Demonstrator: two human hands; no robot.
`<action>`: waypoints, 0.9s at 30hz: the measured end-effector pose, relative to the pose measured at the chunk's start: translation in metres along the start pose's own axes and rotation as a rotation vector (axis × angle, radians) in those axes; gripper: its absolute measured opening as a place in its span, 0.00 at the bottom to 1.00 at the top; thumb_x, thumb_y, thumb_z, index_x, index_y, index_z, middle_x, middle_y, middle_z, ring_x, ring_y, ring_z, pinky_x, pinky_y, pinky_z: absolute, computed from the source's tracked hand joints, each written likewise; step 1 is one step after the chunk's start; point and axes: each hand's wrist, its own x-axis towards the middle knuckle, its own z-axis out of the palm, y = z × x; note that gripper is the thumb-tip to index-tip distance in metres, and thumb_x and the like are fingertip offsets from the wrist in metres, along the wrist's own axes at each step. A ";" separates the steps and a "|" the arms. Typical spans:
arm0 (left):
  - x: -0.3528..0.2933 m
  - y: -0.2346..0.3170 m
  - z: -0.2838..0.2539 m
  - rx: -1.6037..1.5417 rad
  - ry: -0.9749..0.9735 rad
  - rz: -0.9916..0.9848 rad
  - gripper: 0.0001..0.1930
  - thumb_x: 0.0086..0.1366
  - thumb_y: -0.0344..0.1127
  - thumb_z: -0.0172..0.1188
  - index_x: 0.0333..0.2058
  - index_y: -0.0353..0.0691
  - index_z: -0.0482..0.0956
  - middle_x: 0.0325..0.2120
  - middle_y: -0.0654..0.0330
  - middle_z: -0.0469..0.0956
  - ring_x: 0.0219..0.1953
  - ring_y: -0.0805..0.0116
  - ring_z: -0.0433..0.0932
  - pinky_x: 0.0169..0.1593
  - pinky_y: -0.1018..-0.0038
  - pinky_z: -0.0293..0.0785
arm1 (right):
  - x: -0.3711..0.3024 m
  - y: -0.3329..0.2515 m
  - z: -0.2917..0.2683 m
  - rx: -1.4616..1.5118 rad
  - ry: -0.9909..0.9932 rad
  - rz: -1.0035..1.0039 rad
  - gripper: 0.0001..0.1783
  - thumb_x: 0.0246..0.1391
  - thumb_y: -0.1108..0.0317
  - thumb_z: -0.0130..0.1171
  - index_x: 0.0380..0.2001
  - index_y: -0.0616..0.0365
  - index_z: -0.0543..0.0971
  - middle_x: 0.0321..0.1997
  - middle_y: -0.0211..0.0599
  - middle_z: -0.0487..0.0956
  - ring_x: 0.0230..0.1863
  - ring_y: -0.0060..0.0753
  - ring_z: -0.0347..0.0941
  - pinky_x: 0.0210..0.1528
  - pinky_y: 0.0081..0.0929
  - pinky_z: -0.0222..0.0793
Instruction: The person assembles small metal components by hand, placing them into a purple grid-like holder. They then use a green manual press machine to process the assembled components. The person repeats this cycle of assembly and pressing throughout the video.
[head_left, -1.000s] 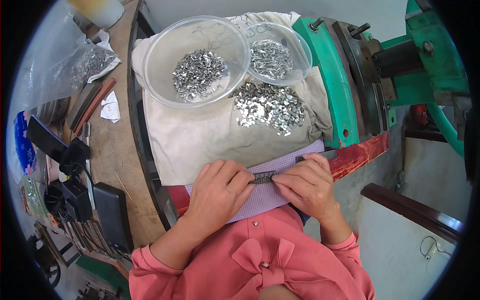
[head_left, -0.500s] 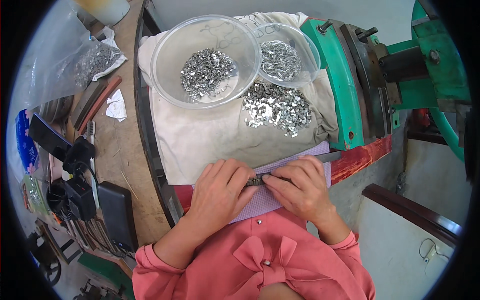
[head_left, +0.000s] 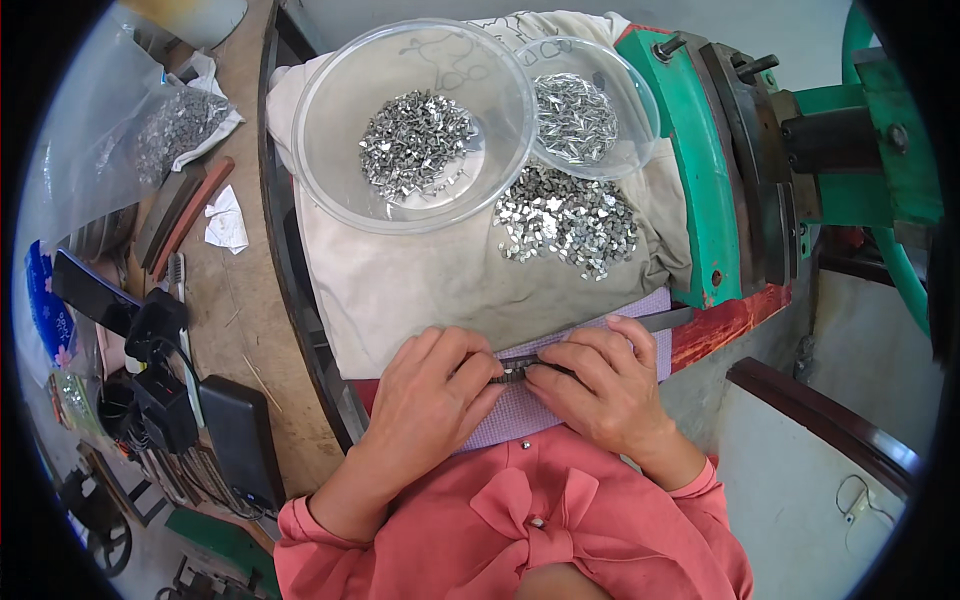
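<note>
Near my body, my left hand (head_left: 428, 392) and my right hand (head_left: 606, 388) are closed on a narrow dark strip (head_left: 513, 371), pinching it between thumbs and fingers. Small ridged segments show in the short gap between my fingertips; the rest of the strip is hidden. Beneath lies a lilac textured cloth (head_left: 655, 345). A flat dark bar (head_left: 668, 319) sticks out beyond my right hand. Farther off, a heap of small shiny metal pieces (head_left: 565, 220) rests on the beige cloth (head_left: 385, 285).
Behind the heap stand a large clear plastic tub (head_left: 310, 150) of metal pieces and a smaller clear bowl (head_left: 645, 140) of thin metal pins. A green metal machine (head_left: 708, 230) borders the right. On the left, a wooden table (head_left: 265, 300) carries a phone, cables and a plastic bag.
The whole view has shifted slightly. My hands still pinch the strip, with their fingertips a little farther apart and more of its ridged part showing.
</note>
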 end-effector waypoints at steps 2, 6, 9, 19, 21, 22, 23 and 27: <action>0.001 0.000 0.000 -0.017 0.006 -0.020 0.15 0.47 0.29 0.73 0.35 0.41 0.79 0.36 0.60 0.77 0.38 0.57 0.76 0.41 0.63 0.71 | 0.003 0.001 0.003 0.023 -0.042 0.008 0.07 0.48 0.65 0.59 0.33 0.48 0.81 0.43 0.25 0.79 0.49 0.28 0.73 0.63 0.42 0.60; 0.002 0.000 -0.001 -0.028 -0.005 -0.043 0.16 0.46 0.30 0.73 0.35 0.40 0.79 0.37 0.60 0.77 0.38 0.57 0.76 0.42 0.63 0.71 | 0.010 0.000 0.005 0.036 -0.101 0.025 0.07 0.49 0.65 0.59 0.34 0.49 0.80 0.43 0.26 0.78 0.50 0.29 0.73 0.65 0.43 0.58; 0.001 0.001 -0.003 -0.023 -0.018 -0.043 0.16 0.46 0.30 0.73 0.35 0.40 0.79 0.37 0.59 0.77 0.38 0.57 0.76 0.42 0.63 0.73 | 0.015 0.003 0.001 0.088 -0.131 0.029 0.08 0.49 0.65 0.60 0.34 0.50 0.80 0.43 0.26 0.78 0.50 0.29 0.73 0.65 0.44 0.56; -0.008 -0.006 -0.006 -0.041 0.038 0.014 0.12 0.48 0.26 0.71 0.33 0.39 0.82 0.37 0.59 0.80 0.37 0.59 0.80 0.38 0.67 0.77 | 0.008 0.005 0.001 0.083 -0.029 -0.031 0.11 0.46 0.65 0.62 0.36 0.44 0.85 0.41 0.22 0.78 0.48 0.26 0.74 0.64 0.43 0.58; -0.009 -0.007 -0.007 -0.040 0.037 0.034 0.12 0.48 0.26 0.71 0.34 0.39 0.82 0.38 0.59 0.81 0.37 0.59 0.80 0.38 0.67 0.77 | 0.008 0.003 0.005 0.071 -0.035 -0.036 0.11 0.46 0.65 0.62 0.36 0.44 0.85 0.41 0.22 0.78 0.47 0.26 0.74 0.64 0.43 0.58; -0.009 -0.007 -0.007 -0.040 0.035 0.038 0.12 0.48 0.26 0.71 0.34 0.39 0.82 0.38 0.59 0.81 0.37 0.59 0.80 0.38 0.67 0.77 | 0.008 0.002 0.006 0.066 -0.034 -0.030 0.11 0.46 0.65 0.61 0.35 0.44 0.85 0.41 0.22 0.78 0.47 0.26 0.74 0.64 0.43 0.59; -0.009 -0.008 -0.007 -0.041 0.033 0.042 0.12 0.49 0.26 0.71 0.34 0.39 0.82 0.38 0.59 0.81 0.37 0.59 0.80 0.38 0.67 0.77 | 0.008 0.001 0.007 0.061 -0.032 -0.024 0.11 0.46 0.65 0.61 0.35 0.43 0.85 0.41 0.22 0.78 0.47 0.26 0.74 0.64 0.43 0.59; -0.010 -0.010 -0.004 -0.064 0.049 0.011 0.13 0.49 0.26 0.72 0.35 0.39 0.81 0.38 0.58 0.81 0.37 0.58 0.81 0.39 0.67 0.78 | 0.015 0.001 0.005 0.094 -0.033 0.000 0.09 0.46 0.64 0.64 0.34 0.44 0.84 0.40 0.22 0.78 0.47 0.27 0.74 0.64 0.43 0.58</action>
